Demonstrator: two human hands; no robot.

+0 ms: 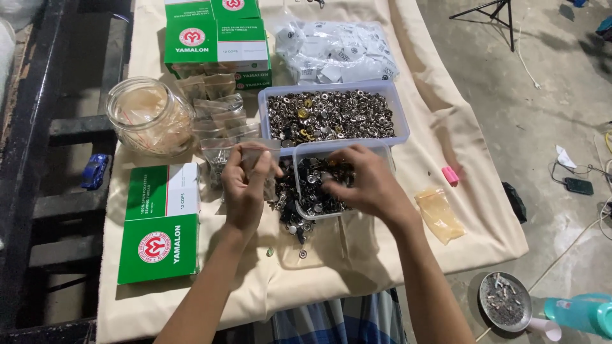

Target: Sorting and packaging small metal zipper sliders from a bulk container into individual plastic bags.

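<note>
The small clear plastic bag point(255, 156) is thin and see-through, near the middle of the cloth-covered table point(446, 127). The left hand point(244, 185) pinches it upright between closed fingers. The right hand point(366, 181) dips curled fingers into a clear tub point(306, 153) of dark and silver metal snaps point(312, 191). Behind it, a larger tub point(398, 108) holds silver snaps; a glass jar point(148, 118) by the left edge holds folded bags.

Small garment-trim workshop, informal. Cloth-covered counter point(446, 127) w/ clear tubs of metal snap fasteners point(331, 114), green thread boxes point(159, 223) near left, bagged labels point(338, 51) far. Bare concrete floor point(548, 95) right, tripod legs point(491, 13) far right.
</note>
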